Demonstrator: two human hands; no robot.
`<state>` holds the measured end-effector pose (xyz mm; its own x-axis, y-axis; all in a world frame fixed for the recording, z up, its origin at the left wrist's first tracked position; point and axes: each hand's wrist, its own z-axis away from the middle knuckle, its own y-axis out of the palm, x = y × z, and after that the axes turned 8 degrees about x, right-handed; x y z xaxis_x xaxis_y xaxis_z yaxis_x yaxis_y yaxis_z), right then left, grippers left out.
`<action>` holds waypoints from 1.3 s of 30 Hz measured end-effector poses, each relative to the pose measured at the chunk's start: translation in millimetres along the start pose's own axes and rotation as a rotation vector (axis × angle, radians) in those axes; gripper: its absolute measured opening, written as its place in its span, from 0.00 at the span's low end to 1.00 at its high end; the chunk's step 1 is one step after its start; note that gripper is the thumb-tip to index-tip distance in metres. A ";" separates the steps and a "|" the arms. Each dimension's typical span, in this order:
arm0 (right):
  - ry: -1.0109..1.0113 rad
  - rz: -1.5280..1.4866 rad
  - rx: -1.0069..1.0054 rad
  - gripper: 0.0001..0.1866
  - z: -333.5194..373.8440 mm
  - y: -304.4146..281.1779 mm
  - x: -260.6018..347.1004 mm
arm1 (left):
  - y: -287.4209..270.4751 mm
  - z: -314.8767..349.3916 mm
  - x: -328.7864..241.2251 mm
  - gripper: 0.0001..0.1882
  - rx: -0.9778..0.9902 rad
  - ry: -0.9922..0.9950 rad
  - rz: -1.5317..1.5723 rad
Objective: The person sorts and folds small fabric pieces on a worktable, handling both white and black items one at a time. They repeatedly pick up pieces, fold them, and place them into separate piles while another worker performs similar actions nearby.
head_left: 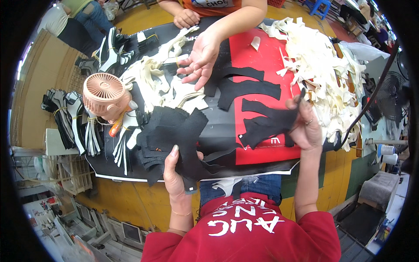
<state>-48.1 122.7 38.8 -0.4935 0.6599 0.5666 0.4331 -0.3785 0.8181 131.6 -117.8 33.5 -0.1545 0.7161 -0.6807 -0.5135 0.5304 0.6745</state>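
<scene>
My left hand [173, 177] grips a black cut fabric piece [192, 144] by its lower end, thumb on top; the other fingers are mostly hidden. A pile of similar black pieces [159, 126] lies just beyond it. On the right, my right hand [309, 131] pinches the end of another black fabric piece [273, 124], which spreads leftward over the red part of the table cover [248, 56]. Beyond it rest more dark curved pieces [251, 89]. A co-worker's open hand [203, 59] hovers above the cream fabric strips [150, 78], palm showing.
A pink fan [104, 94] stands at the left among tied bundles of black and white pieces [65, 115]. A large cream scrap heap [327, 78] covers the right end. The co-worker's other hand [187, 19] rests at the far edge. A dark rod [371, 98] slants at the right.
</scene>
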 end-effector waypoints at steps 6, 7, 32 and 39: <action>-0.014 1.091 -0.009 0.15 -65.9 23.1 26.9 | -3.9 -0.5 3.0 0.19 0.104 -0.099 0.112; 0.054 1.211 -0.049 0.16 -83.6 20.8 16.7 | -3.9 0.3 3.3 0.19 0.146 -0.106 0.067; 0.116 0.459 -0.207 0.05 21.8 35.2 -63.5 | 16.9 -12.2 22.0 0.27 0.171 -0.256 0.020; 0.004 0.473 -0.267 0.15 53.0 22.9 -23.9 | 25.4 -32.3 8.4 0.33 0.447 -0.070 0.305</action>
<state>13.6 132.6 38.7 -0.2947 0.3752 0.8789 0.4023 -0.7855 0.4703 90.0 -113.0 35.6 -0.1764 0.8879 -0.4248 -0.0429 0.4242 0.9045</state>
